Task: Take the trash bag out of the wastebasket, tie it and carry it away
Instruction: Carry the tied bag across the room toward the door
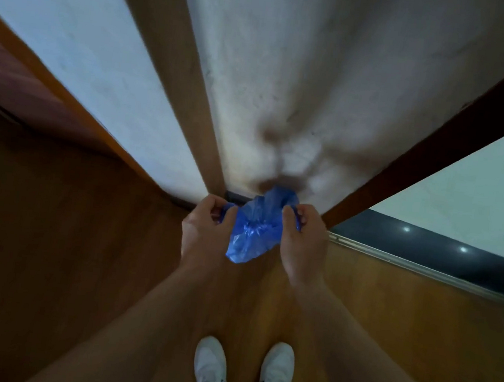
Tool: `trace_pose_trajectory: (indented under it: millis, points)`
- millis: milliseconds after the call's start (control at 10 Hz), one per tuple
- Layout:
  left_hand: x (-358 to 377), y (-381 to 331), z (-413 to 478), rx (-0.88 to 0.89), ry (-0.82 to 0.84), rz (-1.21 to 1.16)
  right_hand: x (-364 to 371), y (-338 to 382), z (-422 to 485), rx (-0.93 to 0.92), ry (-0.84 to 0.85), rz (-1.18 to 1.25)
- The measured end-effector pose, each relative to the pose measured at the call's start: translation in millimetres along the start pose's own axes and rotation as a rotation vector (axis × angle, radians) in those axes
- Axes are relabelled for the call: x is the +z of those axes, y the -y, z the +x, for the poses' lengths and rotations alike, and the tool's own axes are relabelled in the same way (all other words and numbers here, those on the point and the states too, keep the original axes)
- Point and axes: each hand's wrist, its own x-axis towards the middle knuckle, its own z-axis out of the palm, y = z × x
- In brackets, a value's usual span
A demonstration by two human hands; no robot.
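A small blue plastic trash bag (254, 227) hangs in the air in front of me, above the wooden floor. Its top is gathered into a bunch at the middle. My left hand (205, 228) grips a blue strip of the bag on its left side. My right hand (301, 239) grips another blue strip on its right side. Both strips are pulled outward from the gathered middle. No wastebasket is in view.
A pale wall (320, 73) with a brown vertical strip (177, 66) rises straight ahead. A dark wooden frame (438, 143) slants at the right, with a metal threshold (418, 268) and dark tiles (445, 244) beyond. My white shoes (242, 375) stand on the wooden floor (65, 248).
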Motion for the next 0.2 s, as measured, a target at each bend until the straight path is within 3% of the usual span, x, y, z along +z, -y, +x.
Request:
trace_pose_trajectory:
  millis: [100, 200]
  points:
    - [7, 3, 9, 0.083, 0.034, 0.069, 5, -4, 14, -0.089, 0.013, -0.089]
    - [7, 12, 15, 0.176, 0.108, 0.292, -4, -16, 24, -0.244, 0.065, -0.288]
